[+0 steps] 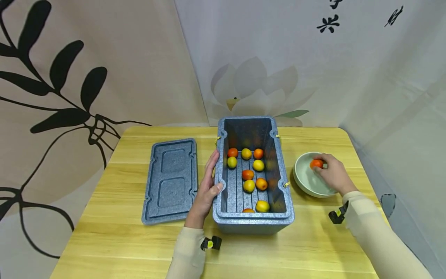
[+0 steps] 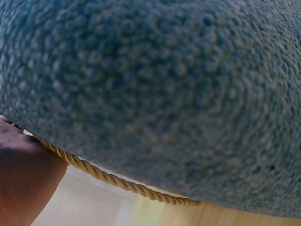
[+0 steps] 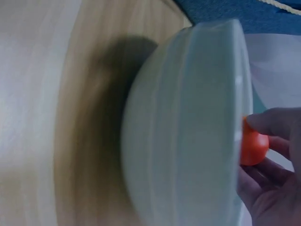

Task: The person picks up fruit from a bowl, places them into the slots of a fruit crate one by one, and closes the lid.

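My right hand [image 1: 332,172] pinches a small orange-red tomato [image 1: 316,164] between thumb and fingers, inside the pale green bowl [image 1: 304,181]. The right wrist view shows the tomato [image 3: 254,145] at the bowl's rim, fingers around it. My left hand [image 1: 205,190] rests against the left side of a blue-grey foam box [image 1: 253,221], fingers stretched along the outer wall and thumb on the rim. Several small round fruits, yellow ones [image 1: 262,206] and orange-red ones [image 1: 247,174], lie on the ribbed floor of the box. Its speckled wall [image 2: 155,94] fills most of the left wrist view.
The box's lid [image 1: 170,182] lies flat on the wooden table [image 1: 115,217], left of the box. Yellow rope handles [image 1: 287,184] hang at the box's sides. Behind the table stands a printed cloth backdrop [image 1: 146,58] with dark leaves and a pale flower.
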Tool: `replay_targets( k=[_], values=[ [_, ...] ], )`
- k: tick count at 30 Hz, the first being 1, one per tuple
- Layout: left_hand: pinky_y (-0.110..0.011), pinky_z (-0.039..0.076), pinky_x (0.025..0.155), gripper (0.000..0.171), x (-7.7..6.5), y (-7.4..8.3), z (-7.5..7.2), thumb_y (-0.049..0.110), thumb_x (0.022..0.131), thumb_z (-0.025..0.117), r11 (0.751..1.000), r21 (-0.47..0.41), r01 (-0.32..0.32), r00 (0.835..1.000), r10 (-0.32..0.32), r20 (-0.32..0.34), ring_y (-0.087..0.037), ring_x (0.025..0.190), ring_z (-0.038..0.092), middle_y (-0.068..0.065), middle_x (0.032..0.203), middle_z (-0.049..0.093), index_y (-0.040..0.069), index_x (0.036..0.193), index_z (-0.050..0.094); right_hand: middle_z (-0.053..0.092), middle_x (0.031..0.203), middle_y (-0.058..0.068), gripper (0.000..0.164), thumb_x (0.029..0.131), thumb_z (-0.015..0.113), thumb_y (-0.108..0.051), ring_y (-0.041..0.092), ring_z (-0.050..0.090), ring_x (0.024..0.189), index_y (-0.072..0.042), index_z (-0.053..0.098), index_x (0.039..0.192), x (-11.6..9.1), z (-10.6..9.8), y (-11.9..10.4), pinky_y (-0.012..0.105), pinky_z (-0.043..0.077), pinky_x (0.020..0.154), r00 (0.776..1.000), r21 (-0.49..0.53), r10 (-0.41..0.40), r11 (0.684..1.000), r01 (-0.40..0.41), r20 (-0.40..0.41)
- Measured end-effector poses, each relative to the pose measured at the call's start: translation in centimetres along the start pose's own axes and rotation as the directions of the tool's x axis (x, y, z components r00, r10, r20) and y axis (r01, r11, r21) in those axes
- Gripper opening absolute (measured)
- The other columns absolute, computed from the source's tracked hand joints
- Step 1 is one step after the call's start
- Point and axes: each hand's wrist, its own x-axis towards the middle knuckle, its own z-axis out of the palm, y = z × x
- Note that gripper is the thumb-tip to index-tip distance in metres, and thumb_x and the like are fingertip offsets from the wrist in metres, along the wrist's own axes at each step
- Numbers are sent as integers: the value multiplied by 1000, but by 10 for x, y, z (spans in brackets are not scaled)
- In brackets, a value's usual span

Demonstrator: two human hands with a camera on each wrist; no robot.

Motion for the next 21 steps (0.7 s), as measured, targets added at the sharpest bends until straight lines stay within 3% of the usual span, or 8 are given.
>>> replay_targets(
  k=[5,9,13,21],
  values=[
    [-60,17,110,82,0,0,0,34,87,54,1000,0,-5,1000,5,1,-23,147,7,-1,163,8,13,159,18,51,125,27,38,95,63,-9,44,53,110,5,55,129,-1,-2,-10,54,46,89,999,51,3,999,-1,-38],
    [-60,16,110,82,1,0,0,33,87,54,1000,-1,-8,1000,8,-1,-23,147,6,-2,163,8,13,158,19,51,127,24,38,95,63,-8,41,54,112,3,56,129,0,-2,-15,28,51,84,998,79,4,997,1,-68],
    [-59,20,110,82,2,1,0,29,86,53,1000,-12,-4,1000,4,-2,-23,147,7,-2,163,8,13,158,19,52,126,23,37,94,65,-9,40,52,114,3,57,129,1,-3,-20,9,44,78,993,102,-19,994,30,-116],
    [-57,22,110,82,1,1,0,28,86,53,1000,-21,1,1000,-1,-2,-22,147,7,-1,163,8,13,158,19,52,124,21,36,94,64,-8,39,52,115,4,58,127,1,-9,-30,10,46,79,985,121,-25,992,46,-170]
  ],
)
